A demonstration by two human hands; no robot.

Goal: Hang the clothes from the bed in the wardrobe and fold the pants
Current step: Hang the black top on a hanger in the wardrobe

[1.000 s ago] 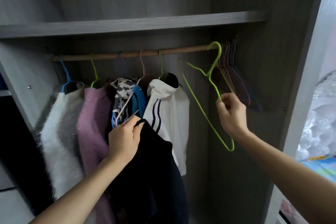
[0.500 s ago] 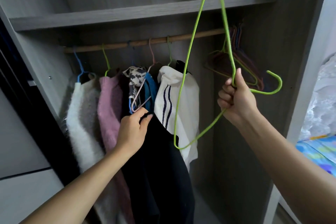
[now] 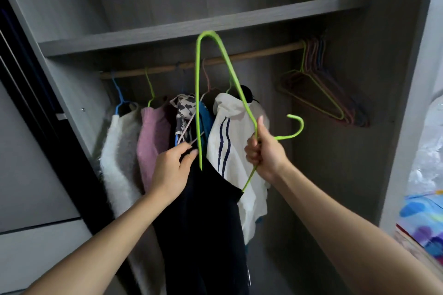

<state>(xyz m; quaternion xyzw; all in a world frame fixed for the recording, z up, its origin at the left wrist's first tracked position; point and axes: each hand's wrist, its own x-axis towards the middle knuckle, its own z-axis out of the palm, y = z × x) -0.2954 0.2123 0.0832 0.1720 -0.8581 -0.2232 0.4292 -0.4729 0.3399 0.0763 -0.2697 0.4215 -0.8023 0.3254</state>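
I face an open wardrobe with a wooden rail (image 3: 263, 51). My left hand (image 3: 171, 171) pinches the top edge of a black garment (image 3: 203, 235) that hangs down in front of the hung clothes. My right hand (image 3: 265, 152) grips a lime-green wire hanger (image 3: 197, 84) near its neck, tipped on its side with the hook pointing right. One end of the hanger dips into the black garment's opening beside my left fingers. A fluffy white top (image 3: 119, 158), a pink sweater (image 3: 153, 139) and a white jacket with dark stripes (image 3: 230, 146) hang on the rail.
Several empty coloured hangers (image 3: 330, 100) bunch at the rail's right end. A grey shelf (image 3: 191, 31) runs above the rail. The wardrobe's right side panel (image 3: 412, 103) stands close to my right arm, with bright patterned bedding (image 3: 424, 220) beyond it.
My right hand has lifted the green hanger off the rail, turned it sideways and brought it left to the black garment. My left hand keeps its hold on the garment.
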